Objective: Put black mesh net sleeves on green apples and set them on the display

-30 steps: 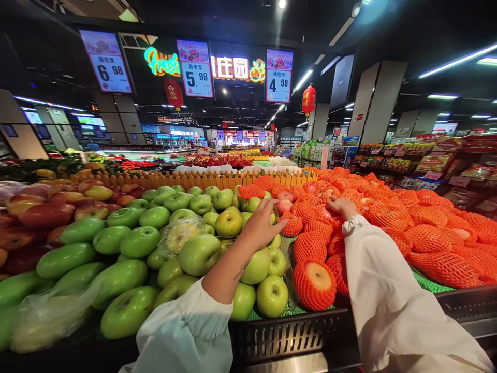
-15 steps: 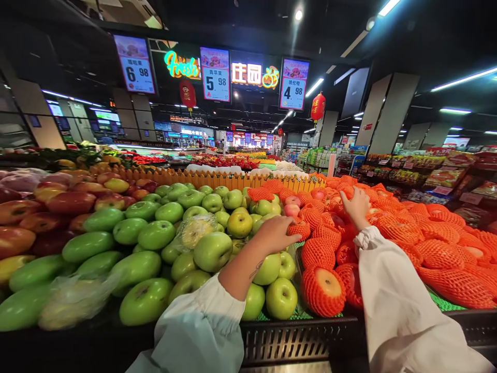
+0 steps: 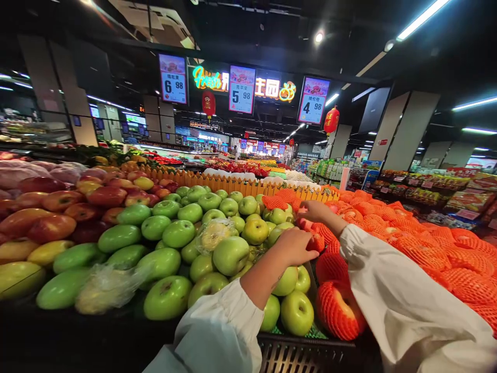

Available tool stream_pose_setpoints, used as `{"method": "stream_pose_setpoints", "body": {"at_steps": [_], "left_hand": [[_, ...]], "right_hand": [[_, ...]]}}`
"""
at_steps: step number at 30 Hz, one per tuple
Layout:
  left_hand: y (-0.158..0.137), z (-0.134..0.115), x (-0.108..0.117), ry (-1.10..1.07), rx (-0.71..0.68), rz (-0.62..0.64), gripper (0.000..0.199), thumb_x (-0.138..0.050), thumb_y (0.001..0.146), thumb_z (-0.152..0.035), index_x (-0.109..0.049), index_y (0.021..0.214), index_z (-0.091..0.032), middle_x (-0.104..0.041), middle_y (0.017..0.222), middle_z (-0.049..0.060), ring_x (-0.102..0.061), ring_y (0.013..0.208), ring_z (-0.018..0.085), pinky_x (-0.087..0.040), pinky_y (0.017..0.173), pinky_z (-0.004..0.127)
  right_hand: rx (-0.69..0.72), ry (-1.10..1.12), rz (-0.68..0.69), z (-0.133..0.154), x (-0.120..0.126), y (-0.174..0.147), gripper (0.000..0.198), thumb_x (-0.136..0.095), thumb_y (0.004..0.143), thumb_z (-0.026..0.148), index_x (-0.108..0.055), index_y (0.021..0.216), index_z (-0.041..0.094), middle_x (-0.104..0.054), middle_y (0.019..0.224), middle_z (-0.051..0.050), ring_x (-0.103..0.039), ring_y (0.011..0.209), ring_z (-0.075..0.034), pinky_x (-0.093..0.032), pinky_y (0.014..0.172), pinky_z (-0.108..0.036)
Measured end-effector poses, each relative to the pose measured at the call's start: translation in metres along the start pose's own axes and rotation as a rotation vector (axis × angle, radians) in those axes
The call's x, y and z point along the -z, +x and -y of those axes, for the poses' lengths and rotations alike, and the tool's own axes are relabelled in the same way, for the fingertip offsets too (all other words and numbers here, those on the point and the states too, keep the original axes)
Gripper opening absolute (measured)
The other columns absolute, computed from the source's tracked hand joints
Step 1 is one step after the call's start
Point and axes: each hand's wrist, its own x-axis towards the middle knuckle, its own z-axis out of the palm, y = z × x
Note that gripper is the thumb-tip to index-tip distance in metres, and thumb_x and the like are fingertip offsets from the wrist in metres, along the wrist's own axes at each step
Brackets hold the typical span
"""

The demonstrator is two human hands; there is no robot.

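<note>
My left hand (image 3: 297, 247) reaches over the green apples (image 3: 297, 312) to a red apple in an orange foam net (image 3: 317, 241). Its fingers curve round the near side of that apple, thumb stretched out to the right. Just beyond it, my right hand (image 3: 319, 211) comes in from the right, fingers bent and pointing left, low over the reddish apples at the border of the two heaps. A bare pinkish apple (image 3: 306, 225) shows below its fingers. Whether those fingertips grip anything is hidden. A larger netted apple (image 3: 339, 310) lies at the front.
Netted fruit (image 3: 423, 246) fills the right side of the display. Elongated green fruit (image 3: 120, 237) and red apples (image 3: 58, 228) lie left. A plastic-wrapped fruit (image 3: 216, 234) sits among the green ones. A low yellow picket fence (image 3: 225, 184) runs behind; a black slotted crate edge (image 3: 306, 355) is in front.
My right hand has moved left, from the netted fruit to beside my left hand. My left hand stays at the same netted apple. The view has turned slightly left.
</note>
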Motion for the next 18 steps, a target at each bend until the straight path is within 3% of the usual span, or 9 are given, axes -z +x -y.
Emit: {"method": "stream_pose_setpoints", "body": {"at_steps": [3,6,9,11,14,16,18], "left_hand": [[0.000,-0.001,0.000,0.008,-0.009,-0.025,0.037,-0.057,0.090,-0.047,-0.072,0.105,-0.017,-0.076,0.109,0.012,-0.068,0.105,0.030,-0.053,0.091,0.040],[-0.001,-0.002,0.004,0.042,0.008,-0.004,0.030,-0.057,0.087,-0.034,-0.076,0.100,-0.014,-0.077,0.103,0.015,-0.070,0.099,0.030,-0.054,0.087,0.038],[-0.002,-0.005,0.007,0.106,0.035,0.043,0.032,-0.057,0.083,-0.025,-0.077,0.103,-0.010,-0.077,0.104,0.018,-0.070,0.101,0.030,-0.054,0.089,0.037],[-0.002,-0.006,0.009,0.127,0.040,0.064,0.035,-0.057,0.083,-0.024,-0.076,0.107,-0.007,-0.076,0.108,0.020,-0.068,0.107,0.031,-0.054,0.093,0.038],[-0.002,-0.007,0.010,0.124,0.040,0.086,0.037,-0.056,0.084,-0.024,-0.075,0.109,-0.005,-0.074,0.113,0.021,-0.066,0.114,0.032,-0.053,0.099,0.039],[-0.001,-0.007,0.010,0.120,0.037,0.085,0.037,-0.056,0.084,-0.024,-0.074,0.110,-0.005,-0.074,0.114,0.021,-0.066,0.113,0.032,-0.053,0.098,0.039],[-0.001,-0.006,0.009,0.119,0.021,0.080,0.036,-0.056,0.085,-0.026,-0.074,0.109,-0.007,-0.075,0.112,0.019,-0.067,0.110,0.031,-0.053,0.097,0.039]], "right_hand": [[0.053,-0.011,-0.009,0.029,-0.014,0.023,0.049,-0.057,0.092,0.036,-0.058,0.136,0.014,-0.068,0.133,-0.021,-0.066,0.119,-0.035,-0.054,0.092,-0.042],[0.094,-0.014,-0.042,0.045,-0.021,0.045,0.062,-0.050,0.095,0.024,-0.037,0.155,0.017,-0.049,0.155,-0.021,-0.055,0.135,-0.036,-0.051,0.103,-0.044],[0.245,-0.110,-0.081,0.054,-0.025,0.059,0.081,-0.042,0.090,0.003,-0.018,0.162,0.032,-0.019,0.173,-0.011,-0.031,0.154,-0.036,-0.044,0.113,-0.050],[0.387,-0.209,-0.106,0.057,-0.027,0.065,0.083,-0.037,0.089,-0.002,-0.020,0.161,0.037,-0.011,0.174,-0.005,-0.019,0.159,-0.033,-0.039,0.118,-0.051],[0.401,-0.294,-0.109,0.058,-0.028,0.068,0.065,-0.040,0.091,0.003,-0.050,0.149,0.031,-0.024,0.172,-0.005,-0.022,0.158,-0.031,-0.037,0.119,-0.046],[0.299,-0.318,-0.104,0.052,-0.025,0.067,0.048,-0.044,0.091,0.008,-0.068,0.131,0.018,-0.050,0.157,-0.015,-0.038,0.150,-0.033,-0.041,0.115,-0.045],[0.179,-0.327,-0.109,0.042,-0.019,0.064,0.039,-0.046,0.089,0.009,-0.075,0.116,0.009,-0.070,0.130,-0.024,-0.056,0.132,-0.036,-0.047,0.105,-0.046]]}}
